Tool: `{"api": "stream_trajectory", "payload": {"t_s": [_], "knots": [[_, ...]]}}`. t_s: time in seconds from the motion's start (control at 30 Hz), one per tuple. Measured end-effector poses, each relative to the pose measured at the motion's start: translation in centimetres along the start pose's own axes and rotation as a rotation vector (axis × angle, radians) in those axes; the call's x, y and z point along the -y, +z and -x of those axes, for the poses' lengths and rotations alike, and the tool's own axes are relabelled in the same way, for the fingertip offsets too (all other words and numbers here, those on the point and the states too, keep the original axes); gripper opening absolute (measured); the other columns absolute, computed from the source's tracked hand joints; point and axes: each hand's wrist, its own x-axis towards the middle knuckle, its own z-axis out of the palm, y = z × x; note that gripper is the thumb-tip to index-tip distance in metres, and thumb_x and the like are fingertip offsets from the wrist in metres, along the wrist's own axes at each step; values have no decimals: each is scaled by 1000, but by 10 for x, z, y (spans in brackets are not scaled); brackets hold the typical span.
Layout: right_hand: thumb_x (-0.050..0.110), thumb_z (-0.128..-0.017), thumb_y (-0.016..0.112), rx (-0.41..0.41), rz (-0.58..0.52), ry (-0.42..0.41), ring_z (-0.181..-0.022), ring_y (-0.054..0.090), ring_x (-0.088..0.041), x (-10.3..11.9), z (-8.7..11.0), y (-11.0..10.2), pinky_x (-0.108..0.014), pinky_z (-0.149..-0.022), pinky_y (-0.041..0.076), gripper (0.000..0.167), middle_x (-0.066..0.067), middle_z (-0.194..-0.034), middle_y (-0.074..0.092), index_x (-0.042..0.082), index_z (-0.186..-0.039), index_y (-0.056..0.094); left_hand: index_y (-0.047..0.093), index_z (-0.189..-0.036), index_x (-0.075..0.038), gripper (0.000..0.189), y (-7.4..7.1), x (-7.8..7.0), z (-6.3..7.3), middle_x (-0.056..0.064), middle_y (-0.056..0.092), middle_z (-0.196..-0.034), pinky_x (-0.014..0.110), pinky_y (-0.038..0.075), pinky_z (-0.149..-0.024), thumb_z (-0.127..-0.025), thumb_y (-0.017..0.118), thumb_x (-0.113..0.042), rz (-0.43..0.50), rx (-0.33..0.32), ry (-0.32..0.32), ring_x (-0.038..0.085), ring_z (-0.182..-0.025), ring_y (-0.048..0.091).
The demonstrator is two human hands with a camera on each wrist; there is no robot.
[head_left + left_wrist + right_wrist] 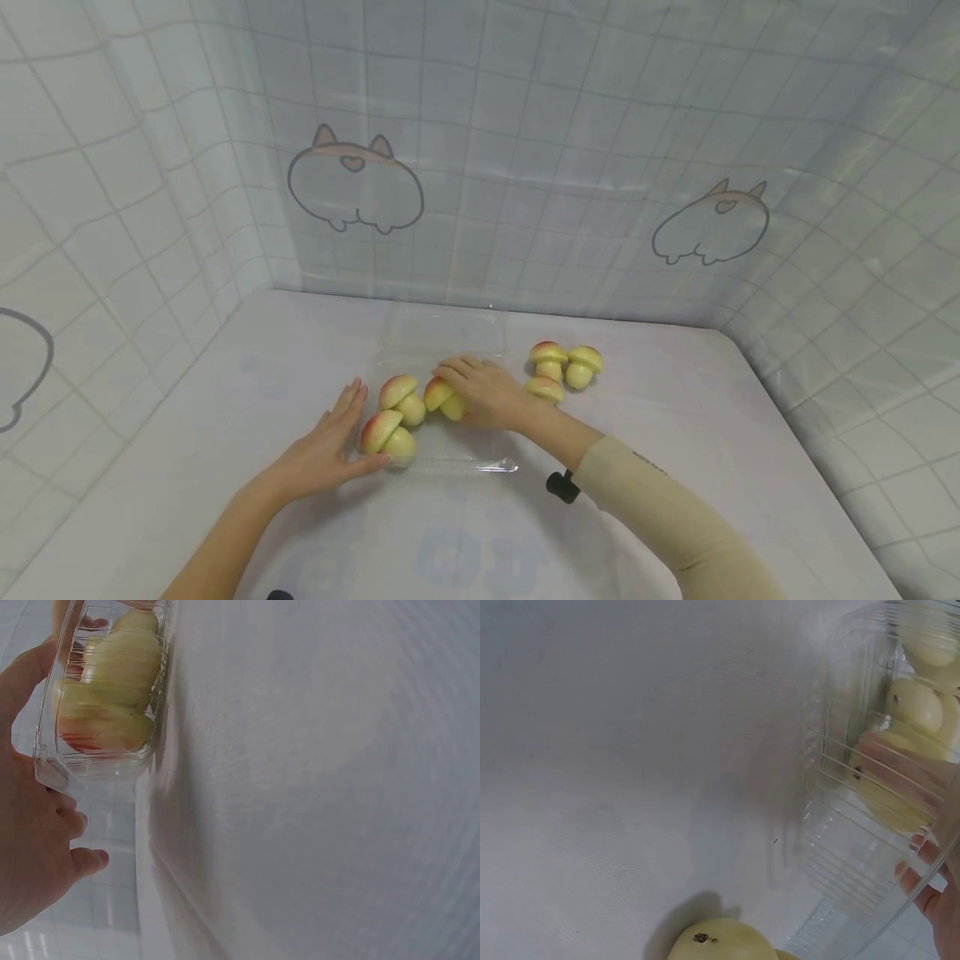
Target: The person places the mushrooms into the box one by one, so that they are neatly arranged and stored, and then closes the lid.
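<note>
Inside the box [465, 465] at six o'clock, the right grip [483, 393] clasped a mushroom [441, 397], seemingly light, slick, best held by its cap; the left grip [324, 447], unclenched, touched the box.

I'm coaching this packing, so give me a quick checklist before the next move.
1. Lid folded back from the clear box: ok.
2. Left hand at the box's left side: ok.
3. Right hand clear of the box: not ok, it holds a mushroom inside.
4. Bare space in the box: ok, near right.
5. All mushrooms inside: not ok, three outside mushrooms.
6. Held mushroom fully resting on the box floor: cannot tell.
</note>
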Motion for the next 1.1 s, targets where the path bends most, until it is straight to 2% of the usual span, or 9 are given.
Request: {"api": "stream_trajectory", "payload": {"t_s": [0.37,0.5,0.7,0.83,1.1], "knots": [[36,-76,82,-3,-20,13,-136,37,-23,-2,4,-3,-41,-107,38,92,-5,-151,36,11,-149,32,6,-151,7,109,-1,0,-1,25,0,-158,66,13,-109,-85,66,-56,2,5,3,43,-144,3],[34,-77,81,-35,-89,20,-135,37,-24,-5,8,-5,-42,-108,38,90,-4,-151,36,12,-149,32,6,-151,7,110,-1,-1,-2,26,0,-157,66,13,-109,-84,65,-56,4,8,0,43,-143,3],[37,-72,84,-148,-194,47,-131,43,-23,-11,17,-11,-43,-105,40,93,-3,-147,42,18,-147,34,6,-151,8,110,-2,-1,-2,26,0,-157,66,13,-109,-84,66,-56,8,11,-4,43,-143,3],[39,-70,86,-253,-233,53,-129,45,-21,-14,24,-14,-40,-103,42,93,-1,-145,44,21,-147,36,6,-151,8,110,-3,-3,-1,27,0,-157,66,12,-109,-84,67,-55,18,11,-9,44,-143,4],[41,-71,85,-431,-302,18,-128,46,-19,-21,45,-20,-37,-102,44,88,-1,-142,48,18,-144,40,6,-151,6,109,-2,-3,0,25,-1,-157,66,12,-110,-84,66,-56,16,10,-9,44,-143,4]]}}
